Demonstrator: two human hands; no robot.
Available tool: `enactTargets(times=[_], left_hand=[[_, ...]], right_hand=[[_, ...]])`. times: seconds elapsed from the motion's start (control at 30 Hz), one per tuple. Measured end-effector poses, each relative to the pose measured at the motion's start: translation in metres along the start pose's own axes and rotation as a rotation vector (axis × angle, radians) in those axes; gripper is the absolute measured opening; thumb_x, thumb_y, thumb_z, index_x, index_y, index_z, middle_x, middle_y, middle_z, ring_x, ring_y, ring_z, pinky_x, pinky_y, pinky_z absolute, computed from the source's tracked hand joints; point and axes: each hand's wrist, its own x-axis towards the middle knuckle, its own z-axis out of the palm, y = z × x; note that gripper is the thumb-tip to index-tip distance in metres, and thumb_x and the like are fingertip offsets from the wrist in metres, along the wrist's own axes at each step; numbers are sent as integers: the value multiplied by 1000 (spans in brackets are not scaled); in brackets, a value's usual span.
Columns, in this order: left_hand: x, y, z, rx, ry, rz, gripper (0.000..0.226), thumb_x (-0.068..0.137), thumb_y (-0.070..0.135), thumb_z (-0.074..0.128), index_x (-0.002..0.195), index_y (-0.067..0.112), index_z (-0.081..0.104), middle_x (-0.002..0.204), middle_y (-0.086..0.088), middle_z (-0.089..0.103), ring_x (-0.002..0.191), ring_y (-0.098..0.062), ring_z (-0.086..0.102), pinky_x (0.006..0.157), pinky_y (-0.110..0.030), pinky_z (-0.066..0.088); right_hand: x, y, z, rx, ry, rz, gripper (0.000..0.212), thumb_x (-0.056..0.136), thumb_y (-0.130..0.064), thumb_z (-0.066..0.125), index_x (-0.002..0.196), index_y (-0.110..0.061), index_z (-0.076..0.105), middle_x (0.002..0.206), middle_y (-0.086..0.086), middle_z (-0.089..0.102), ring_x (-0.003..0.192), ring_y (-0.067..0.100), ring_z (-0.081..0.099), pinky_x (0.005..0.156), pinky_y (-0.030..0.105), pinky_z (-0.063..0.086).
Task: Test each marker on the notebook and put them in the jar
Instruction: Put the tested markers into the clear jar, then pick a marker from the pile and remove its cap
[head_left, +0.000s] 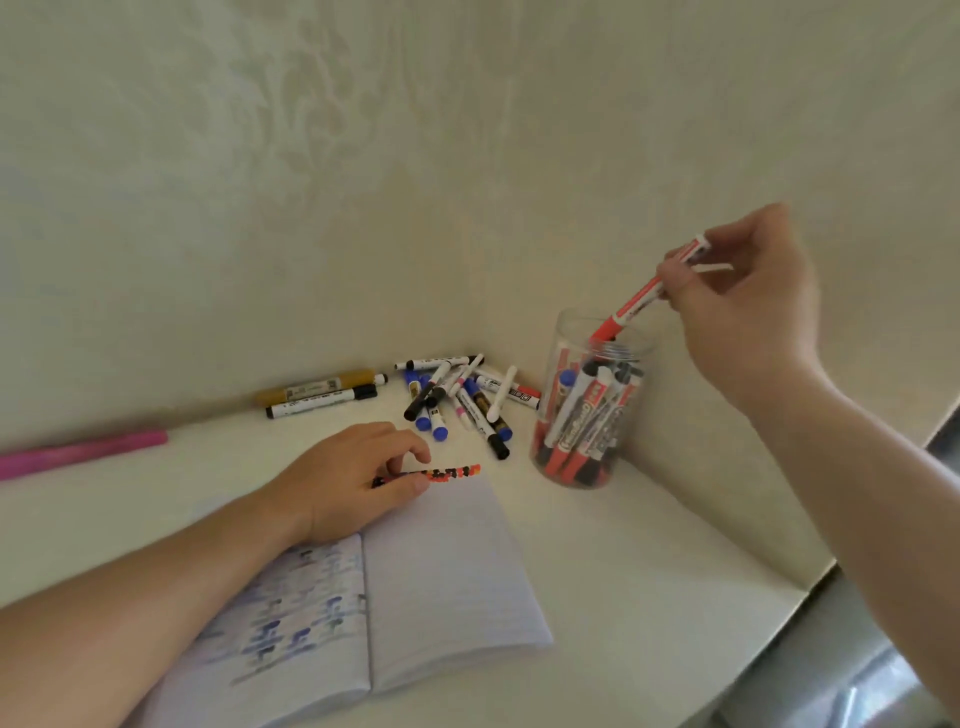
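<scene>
Right hand (748, 306) up over jar (587, 415), fingertips pinching red marker (641, 299) near its back end; marker tilted, red cap pointing down, tip just inside jar mouth. Jar clear, upright, on white table (649, 571) near wall corner, packed with red, black and blue markers standing on end.

Left hand (358, 478) palm down on upper left of open notebook (441, 571), fingers loosely curled, thumb and forefinger near a row of red and black test marks (447, 474) along top edge of right page; gripping nothing visible. Left page covered with blue scribbles, partly under left forearm. Right page otherwise blank.

Loose marker pile (457, 400) on table between notebook and wall, just left of jar: blue, black, pink and white caps, lying crossed over each other. Two thicker markers further left along wall: gold one (317, 391) and black-and-white one (322, 404), side by side, touching. Pink marker (83, 454) far left on table, blurred, well apart from rest.
</scene>
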Motion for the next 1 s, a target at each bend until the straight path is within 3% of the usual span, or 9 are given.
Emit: enactTargets(times=[0.2,0.33,0.5,0.6,0.67,0.73,0.8,0.87,1.0], left_hand=[[-1,1,0,-2,1,-15,52,86,78,31,122,49,55,95,17,53,91,2,50,84,-28,45],[-1,0,0,-1,4,-29,52,86,79,31,122,50,54,95,17,53,91,3,49,83,-26,44],[0,-1,1,-20,14,-34,51,86,78,32,122,50,54,94,17,53,91,4,49,79,-21,39],[0,-2,1,-76,23,-46,41,87,71,42,120,50,56,92,15,56,87,0,52,78,-25,43],[1,-4,1,-189,50,-101,27,92,58,58,117,48,59,90,12,62,81,-4,56,75,-27,47],[5,-6,-2,-314,98,-196,18,96,45,66,113,45,63,89,9,67,77,-5,59,75,-28,50],[14,-12,-4,-407,147,-332,14,97,44,65,111,43,64,94,8,68,85,-10,65,82,-33,54],[27,-17,-5,-454,191,-473,18,98,48,63,113,39,63,102,5,68,92,-16,68,85,-37,55],[61,-17,-4,-332,244,-563,39,92,62,60,120,34,59,112,6,66,95,-14,64,77,-34,50]], right_hand=[[1,4,36,-191,-199,37,17,91,-30,74,93,-28,57,88,-10,70,78,8,70,63,21,49],[-1,0,45,-340,-409,-31,11,98,-33,65,92,-25,61,84,-8,69,71,15,70,59,26,55],[-6,-1,52,-668,-642,-102,51,96,-65,51,74,-19,61,70,-2,67,68,18,63,62,35,54],[-4,6,57,-783,-683,-153,50,96,-60,52,71,-17,65,71,-1,65,74,21,62,64,36,52],[-4,13,59,-717,-566,-212,39,96,-52,55,77,-21,71,87,-1,65,89,23,61,73,35,49],[-13,15,58,-564,-326,-338,25,96,-41,62,98,-19,74,107,2,62,105,26,54,84,35,45],[-32,10,63,-433,-140,-559,17,93,-24,66,103,-13,74,105,8,61,102,31,52,85,35,44],[-60,3,79,-305,-189,-679,14,89,-12,67,101,-9,74,100,9,61,93,29,54,80,33,43],[-108,8,125,-131,-480,-485,17,89,-14,63,103,-22,69,83,-21,49,74,-3,47,68,25,39]])
